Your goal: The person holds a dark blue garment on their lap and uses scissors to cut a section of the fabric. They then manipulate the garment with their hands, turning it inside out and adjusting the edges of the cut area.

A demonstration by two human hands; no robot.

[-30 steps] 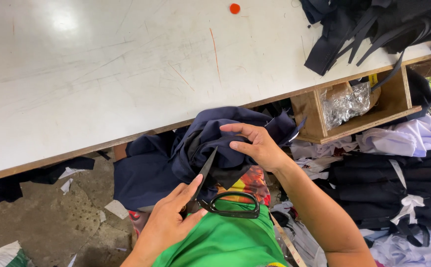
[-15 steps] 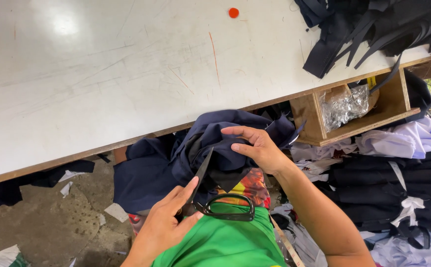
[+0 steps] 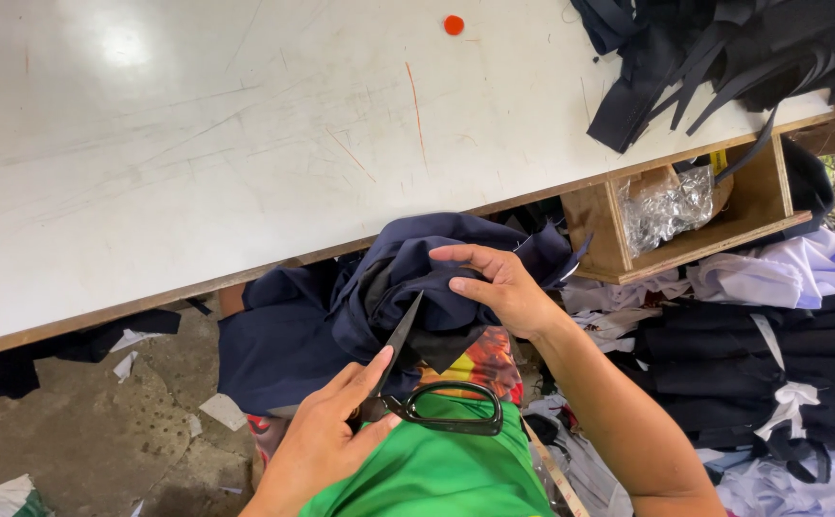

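We grip black scissors in our left hand and bunched navy fabric below the surface's near edge in our right hand, whose fingers near the blade risk a nick.

A wide white table is filling the upper part of the view, and a small red dot is lying on it near the far edge. A pile of black fabric strips is resting on the table's right end. Under that end, a wooden box is holding a crumpled clear plastic bag. White and dark garments are lying in a heap at the right. Paper scraps are lying on the concrete floor.
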